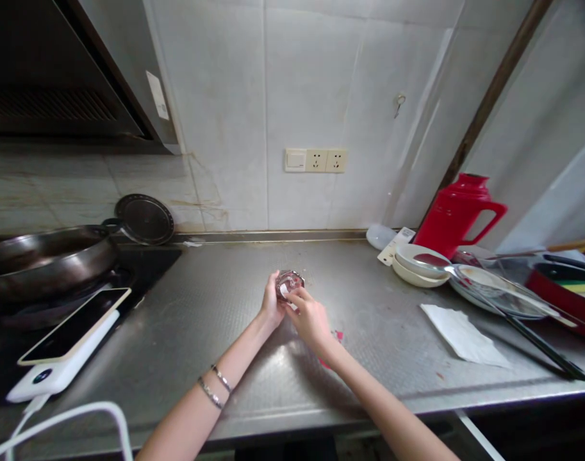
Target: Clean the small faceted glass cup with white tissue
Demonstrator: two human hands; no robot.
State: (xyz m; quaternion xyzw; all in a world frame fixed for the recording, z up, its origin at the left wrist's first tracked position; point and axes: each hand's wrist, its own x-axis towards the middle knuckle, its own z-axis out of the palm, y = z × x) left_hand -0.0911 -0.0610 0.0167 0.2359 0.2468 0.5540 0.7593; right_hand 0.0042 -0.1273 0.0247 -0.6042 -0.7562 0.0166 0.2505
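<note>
My left hand (271,301) is wrapped around the side of a small, round, shiny container (291,280), clear or silvery with a dark brownish tint, and holds it just above the counter. My right hand (311,320) reaches across to it with fingers closed in a pinch at its near side. By those fingertips a small white piece (284,291) shows against the container; whether the fingers grip it or press on it is hard to tell. Partly hidden under my right wrist, a pink-red scrap (339,335) lies on the metal counter (215,282).
Left, a large pan (52,256) stands on the black stove, with a phone (75,325) on a white power bank (61,365) nearby. Right are stacked bowls (417,275), a white paper sheet (465,333), a long dark-handled utensil (537,342) and a red thermos jug (455,214).
</note>
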